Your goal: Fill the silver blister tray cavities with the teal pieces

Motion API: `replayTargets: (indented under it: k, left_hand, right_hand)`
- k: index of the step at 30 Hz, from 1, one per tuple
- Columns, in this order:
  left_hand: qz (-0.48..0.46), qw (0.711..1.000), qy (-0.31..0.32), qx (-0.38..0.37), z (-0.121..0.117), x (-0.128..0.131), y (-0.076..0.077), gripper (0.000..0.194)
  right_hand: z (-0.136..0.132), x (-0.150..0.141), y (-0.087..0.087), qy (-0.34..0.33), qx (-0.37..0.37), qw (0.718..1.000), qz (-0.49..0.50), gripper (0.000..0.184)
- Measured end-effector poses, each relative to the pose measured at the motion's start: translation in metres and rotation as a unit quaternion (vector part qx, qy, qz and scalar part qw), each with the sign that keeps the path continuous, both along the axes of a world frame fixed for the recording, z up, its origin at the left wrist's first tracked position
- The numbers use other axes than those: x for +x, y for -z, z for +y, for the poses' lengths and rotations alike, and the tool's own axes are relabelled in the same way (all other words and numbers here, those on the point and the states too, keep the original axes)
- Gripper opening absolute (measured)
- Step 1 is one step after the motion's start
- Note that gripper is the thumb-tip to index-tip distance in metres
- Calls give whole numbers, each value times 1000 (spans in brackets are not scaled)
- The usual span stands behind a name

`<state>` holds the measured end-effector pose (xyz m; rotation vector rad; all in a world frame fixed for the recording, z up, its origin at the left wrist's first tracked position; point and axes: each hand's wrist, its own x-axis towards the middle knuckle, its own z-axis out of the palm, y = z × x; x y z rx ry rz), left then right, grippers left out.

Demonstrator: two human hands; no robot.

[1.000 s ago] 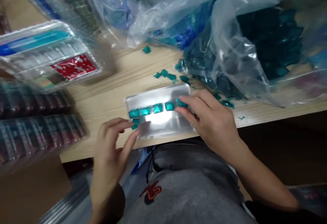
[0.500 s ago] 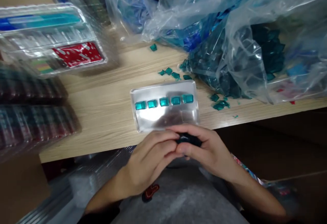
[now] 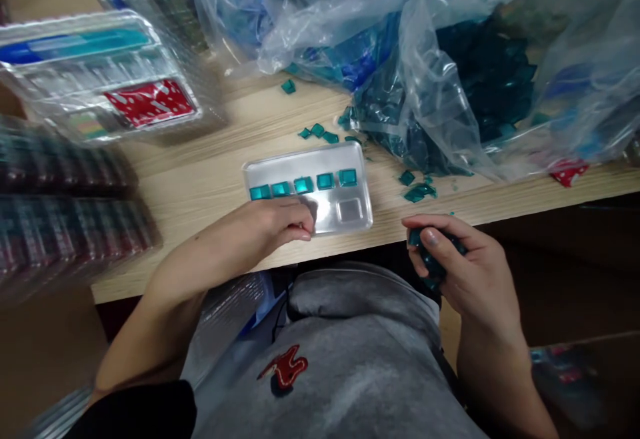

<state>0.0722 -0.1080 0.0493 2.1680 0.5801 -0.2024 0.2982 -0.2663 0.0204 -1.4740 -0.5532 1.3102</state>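
Note:
A shallow clear plastic tray (image 3: 327, 205) lies near the table's front edge, with a row of teal translucent square pieces (image 3: 303, 185) in its upper half. My left hand (image 3: 277, 222) is over the tray's lower left part, fingers curled together in a pinch. Whatever they hold is hidden. At the right, beyond the table edge, my right hand (image 3: 465, 265) is closed around a cluster of dark teal square pieces (image 3: 435, 255), with one piece showing between thumb and forefinger. An unfilled square recess shows at the tray's lower right.
Clear plastic bags (image 3: 425, 79) with teal and blue pieces spread across the back right. Loose teal pieces (image 3: 419, 192) lie beside the tray. Stacked packs (image 3: 65, 225) and a compartmented pack (image 3: 150, 102) with a red insert stand at the left.
My hands were together in front of the tray; now they are apart. The left has moved forward over the tray, the right has gone rightward with the dark pieces.

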Motion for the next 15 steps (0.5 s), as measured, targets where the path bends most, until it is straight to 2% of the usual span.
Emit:
replayTargets:
  k: [4,10,13,15]
  left_hand:
    - [29,999,10,-25,7,2,1,25]
    - [59,998,11,-28,9,5,0,21]
    - [68,997,-5,34,-1,5,-2,22]
    - [76,987,-2,142,-12,6,-1,22]
  right_hand:
    - [-2,-3,0,-45,-3,999,-7,13]
    - [1,-15,-7,-152,-16,988,-34,15]
    - [0,-23,-5,-202,-7,978,-53,18]
    - [0,-29,-2,-228,11,971,-72,20]
